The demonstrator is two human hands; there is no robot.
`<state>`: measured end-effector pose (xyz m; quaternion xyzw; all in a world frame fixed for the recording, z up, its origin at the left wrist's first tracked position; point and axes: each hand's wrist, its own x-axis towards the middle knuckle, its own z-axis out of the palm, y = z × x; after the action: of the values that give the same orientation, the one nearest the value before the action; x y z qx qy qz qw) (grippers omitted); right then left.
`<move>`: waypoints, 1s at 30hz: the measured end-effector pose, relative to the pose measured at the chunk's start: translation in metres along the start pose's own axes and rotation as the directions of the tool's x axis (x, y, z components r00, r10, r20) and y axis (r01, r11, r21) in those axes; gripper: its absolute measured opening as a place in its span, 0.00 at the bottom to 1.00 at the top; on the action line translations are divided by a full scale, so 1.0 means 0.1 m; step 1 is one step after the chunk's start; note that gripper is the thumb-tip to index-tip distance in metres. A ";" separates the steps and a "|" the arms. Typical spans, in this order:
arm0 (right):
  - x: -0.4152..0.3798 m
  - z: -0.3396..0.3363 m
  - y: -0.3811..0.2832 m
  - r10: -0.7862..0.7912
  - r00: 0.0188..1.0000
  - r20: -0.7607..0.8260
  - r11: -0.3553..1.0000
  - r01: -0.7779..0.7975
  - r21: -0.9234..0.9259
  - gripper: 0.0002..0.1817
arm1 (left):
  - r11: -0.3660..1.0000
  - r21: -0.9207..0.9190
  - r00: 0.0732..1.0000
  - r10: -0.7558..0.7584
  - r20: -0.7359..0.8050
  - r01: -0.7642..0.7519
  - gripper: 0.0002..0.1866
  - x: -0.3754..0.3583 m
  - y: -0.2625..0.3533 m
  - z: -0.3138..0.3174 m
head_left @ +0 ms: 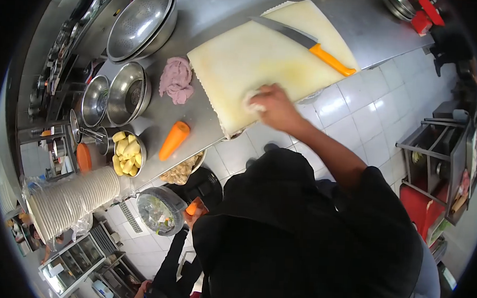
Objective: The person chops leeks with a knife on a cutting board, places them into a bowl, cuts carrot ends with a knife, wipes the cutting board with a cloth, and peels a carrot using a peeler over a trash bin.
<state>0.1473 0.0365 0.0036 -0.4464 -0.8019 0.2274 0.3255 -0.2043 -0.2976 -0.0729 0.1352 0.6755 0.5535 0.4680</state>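
Observation:
My right hand [276,107] is closed around a crumpled white cloth [255,100], blurred by motion, low over the near edge of the white cutting board [226,58]. A knife with an orange handle [332,59] lies across the board's far right part. Down at the left, my left hand [190,219] grips a carrot [195,205], partly hidden by my body, beside a bin with scraps [153,212]. Another peeled carrot [174,141] rests on the steel counter [197,118]. Left of the board lies a bunched pink cloth [176,81].
Peeled potatoes [126,153] fill a bowl near the counter's left end. Steel bowls [126,93] and a large colander [140,25] stand behind. A wrapped stack of plates [71,197] is at far left. Another person's dark-clothed leg [172,263] shows below.

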 end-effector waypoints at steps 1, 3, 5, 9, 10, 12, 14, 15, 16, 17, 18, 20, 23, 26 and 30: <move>-0.02 -0.16 0.13 0.137 0.988 0.077 0.990 -0.135 -0.033 0.16 | 1.000 0.019 1.000 -0.004 -0.026 0.004 0.21 -0.03 -0.01 0.02; -0.07 -0.38 0.41 0.115 0.991 -0.066 0.965 -0.127 -0.229 0.20 | 0.998 0.067 0.995 -0.002 -0.099 0.009 0.22 -0.09 -0.05 0.04; -0.05 -0.53 0.58 0.205 0.939 -0.277 0.897 -0.294 -0.330 0.22 | 0.991 0.129 0.981 -0.016 -0.195 0.042 0.22 -0.18 -0.08 0.03; 0.03 -0.46 0.67 0.291 0.886 -0.360 0.815 -0.427 -0.391 0.22 | 0.993 0.010 0.976 -0.110 -0.188 0.114 0.23 -0.37 -0.03 -0.05; 0.08 -0.37 0.64 0.317 0.883 -0.346 0.825 -0.437 -0.358 0.22 | 0.996 0.029 0.978 -0.077 -0.196 0.084 0.24 -0.40 -0.03 -0.04; 0.22 -0.16 0.37 0.306 0.910 -0.281 0.883 -0.382 -0.272 0.21 | 0.989 0.148 0.968 0.043 -0.249 -0.006 0.25 -0.51 -0.04 0.03; 0.33 0.03 0.19 0.225 0.949 -0.219 0.943 -0.269 -0.195 0.21 | 0.983 0.168 0.962 -0.030 -0.272 0.078 0.28 -0.62 0.15 0.16; 0.39 0.12 0.15 0.145 0.970 -0.196 0.972 -0.176 -0.153 0.21 | 0.968 0.235 0.947 -0.008 -0.320 0.088 0.30 -0.64 0.20 0.19; 0.45 0.20 0.12 0.063 0.982 -0.176 0.991 -0.083 -0.109 0.21 | 0.985 0.172 0.948 0.026 -0.317 0.031 0.30 -0.69 0.19 0.19; 0.54 0.25 0.21 0.045 0.995 -0.094 0.991 -0.056 -0.122 0.22 | 0.982 0.186 0.935 0.033 -0.354 0.036 0.30 -0.72 0.18 0.20; 0.60 0.28 0.17 0.045 0.992 -0.118 0.967 -0.073 -0.245 0.22 | 0.979 0.201 0.922 0.039 -0.385 0.043 0.29 -0.76 0.25 0.24; 0.72 0.22 0.00 0.036 0.981 -0.190 0.866 -0.126 -0.484 0.22 | 0.985 0.170 0.902 0.062 -0.428 0.013 0.28 -0.87 0.28 0.22; 0.89 0.09 -0.44 -0.130 0.933 -0.336 0.771 -0.118 -0.626 0.20 | 0.996 0.078 0.882 0.080 -0.464 -0.049 0.27 -1.00 0.24 0.12; 1.02 0.14 -0.74 -0.123 0.965 -0.234 0.988 0.095 -0.125 0.15 | 0.999 -0.021 0.837 0.025 -0.547 -0.044 0.23 -1.11 0.26 0.06; 0.87 0.57 -1.39 -0.095 0.992 -0.086 0.950 0.116 0.290 0.14 | 0.972 -0.192 0.808 -0.005 -0.589 -0.134 0.23 -1.23 0.30 -0.12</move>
<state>-0.0071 0.0379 0.0835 -0.3571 -0.7698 0.3104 0.4285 -0.1591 -0.3808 0.0120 -0.0727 0.7146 0.6565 0.2301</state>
